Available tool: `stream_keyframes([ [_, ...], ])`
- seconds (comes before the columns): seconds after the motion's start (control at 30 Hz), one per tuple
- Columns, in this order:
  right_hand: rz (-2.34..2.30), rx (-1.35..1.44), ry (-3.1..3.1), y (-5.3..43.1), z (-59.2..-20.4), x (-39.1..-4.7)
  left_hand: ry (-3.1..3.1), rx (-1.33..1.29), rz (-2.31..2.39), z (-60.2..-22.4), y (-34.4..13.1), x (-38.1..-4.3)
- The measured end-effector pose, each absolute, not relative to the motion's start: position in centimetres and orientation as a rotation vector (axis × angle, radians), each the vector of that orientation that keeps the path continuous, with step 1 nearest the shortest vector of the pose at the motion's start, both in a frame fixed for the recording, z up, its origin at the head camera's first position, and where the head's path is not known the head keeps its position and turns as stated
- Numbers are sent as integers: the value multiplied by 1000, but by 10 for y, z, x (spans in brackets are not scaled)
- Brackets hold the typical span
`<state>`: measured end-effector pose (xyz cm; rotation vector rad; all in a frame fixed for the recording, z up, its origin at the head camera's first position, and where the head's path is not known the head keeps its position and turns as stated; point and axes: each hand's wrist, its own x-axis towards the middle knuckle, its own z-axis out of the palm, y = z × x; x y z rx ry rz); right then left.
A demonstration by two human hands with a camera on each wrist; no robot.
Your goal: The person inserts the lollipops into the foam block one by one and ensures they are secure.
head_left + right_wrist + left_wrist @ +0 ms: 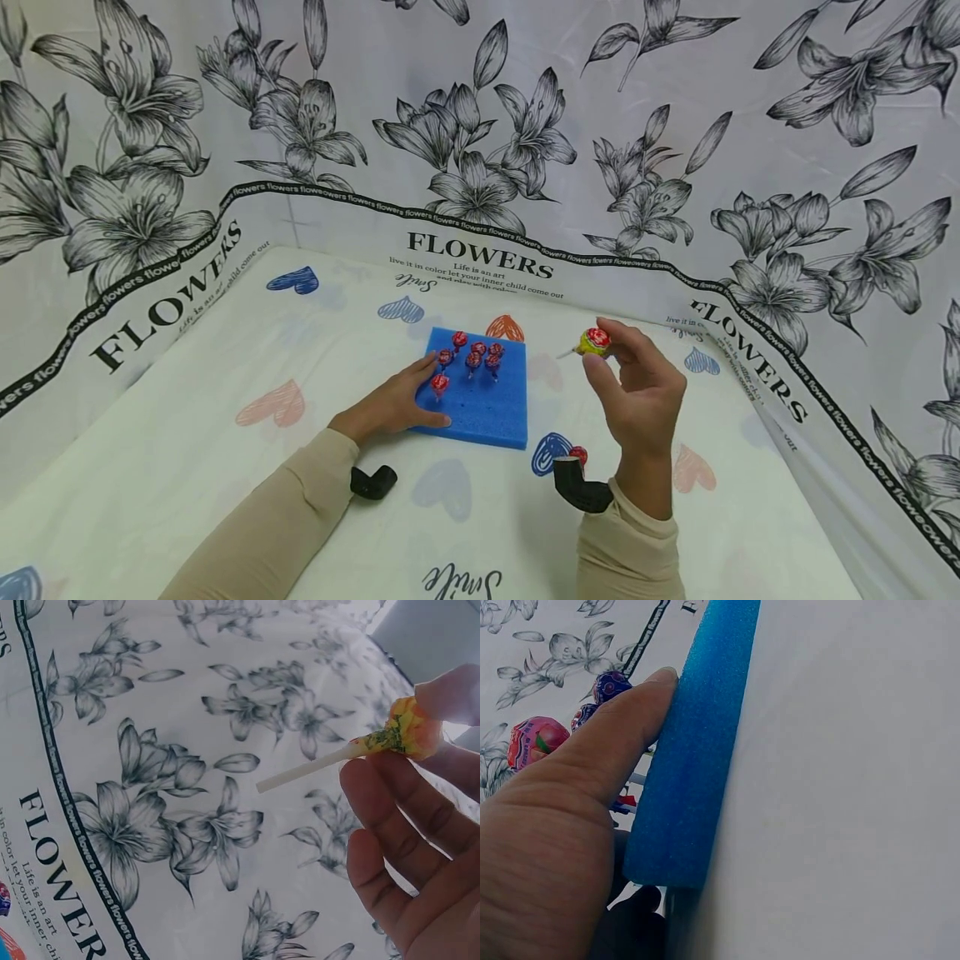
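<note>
A blue foam block (487,421) lies on the table with several red-wrapped lollipops (439,384) standing in its upper left part. Spread over its left side, my left hand (397,402) rests on the block, fingers along the left edge and thumb at the near edge. The left wrist view shows the straight thumb (622,724) against the foam. To the right of the block and raised, my right hand (641,396) pinches a yellow-and-red lollipop (411,729) by its wrapped head. Its white stick (300,770) points out to the left, free of the fingers.
Another red lollipop (578,455) lies on the table, partly hidden behind the right wrist's black camera mount (581,487). A second black mount (373,482) sits at the left wrist. A white tablecloth (360,542) with printed hearts covers the table; a flower-print curtain (300,108) hangs behind.
</note>
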<state>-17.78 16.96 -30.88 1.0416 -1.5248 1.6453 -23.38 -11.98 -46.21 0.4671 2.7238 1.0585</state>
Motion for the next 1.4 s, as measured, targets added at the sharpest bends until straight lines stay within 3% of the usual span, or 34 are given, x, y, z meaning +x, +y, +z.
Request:
stream_keyframes([
  [0.77,1566,1046,-1903,137,-344,-204,2724,476,1059,-462,-121,-232],
  [1.4,1677,856,-2311,106,-367,-208,2733,459,1047,-464,-120,-234],
])
